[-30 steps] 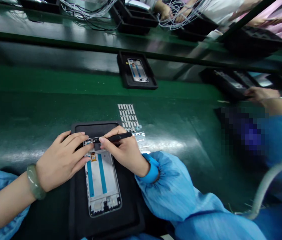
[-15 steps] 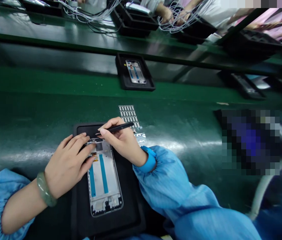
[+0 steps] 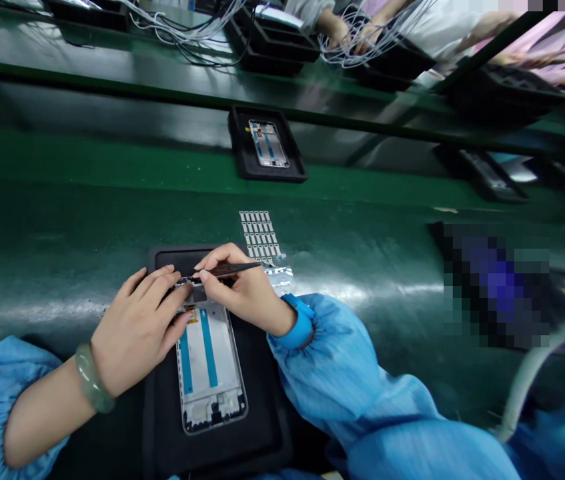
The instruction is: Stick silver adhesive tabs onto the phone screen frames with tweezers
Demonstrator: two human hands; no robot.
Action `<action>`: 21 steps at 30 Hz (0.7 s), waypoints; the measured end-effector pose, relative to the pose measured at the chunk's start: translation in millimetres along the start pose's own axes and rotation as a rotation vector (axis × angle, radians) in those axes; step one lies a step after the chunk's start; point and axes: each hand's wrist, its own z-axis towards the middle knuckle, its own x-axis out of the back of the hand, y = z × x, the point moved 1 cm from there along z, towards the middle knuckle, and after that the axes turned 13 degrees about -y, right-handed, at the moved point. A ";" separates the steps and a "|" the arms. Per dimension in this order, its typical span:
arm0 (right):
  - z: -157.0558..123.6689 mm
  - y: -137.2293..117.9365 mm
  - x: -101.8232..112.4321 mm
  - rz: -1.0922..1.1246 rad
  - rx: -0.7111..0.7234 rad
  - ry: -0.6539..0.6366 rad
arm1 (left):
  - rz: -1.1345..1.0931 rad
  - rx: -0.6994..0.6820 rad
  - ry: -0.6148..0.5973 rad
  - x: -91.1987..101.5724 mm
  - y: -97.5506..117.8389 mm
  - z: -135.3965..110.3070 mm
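Note:
A phone display frame (image 3: 209, 370) lies face up on a black rubber mat (image 3: 272, 413), with blue film strips and a small orange tag on it. My left hand (image 3: 139, 330) holds its upper end down with spread fingers. My right hand (image 3: 245, 290) pinches black tweezers (image 3: 232, 269), and their tips touch the frame's top end near my left fingertips. The area under the tips is partly hidden by my fingers. A jade bangle circles my left wrist, and blue sleeves cover both arms.
A sheet of small silver labels (image 3: 261, 235) lies just beyond the mat on the green bench. A black tray (image 3: 265, 143) holds another phone frame farther back. At the far bench, a co-worker's hands (image 3: 347, 33) work among white wires. A pixelated patch (image 3: 492, 287) covers the right side.
The tweezers have dropped from just above the frame down onto its top end. The view has shifted slightly, moving the far tray left.

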 end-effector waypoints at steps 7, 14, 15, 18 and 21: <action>-0.3 -1.4 -1.0 -0.058 0.031 0.012 | -0.006 -0.003 0.009 -0.1 -0.4 0.5; -0.7 -1.2 -1.2 -0.110 0.050 0.024 | -0.017 -0.003 0.003 -0.6 -0.8 0.6; -0.4 -1.3 -1.5 -0.126 0.064 0.021 | -0.018 -0.002 0.004 -0.6 -0.7 0.6; 0.9 -1.5 -1.4 -0.147 0.087 0.017 | -0.019 0.000 0.005 -0.5 -0.4 0.3; 2.5 -2.3 0.1 -0.156 0.096 0.005 | -0.018 -0.002 0.014 -0.2 0.0 0.2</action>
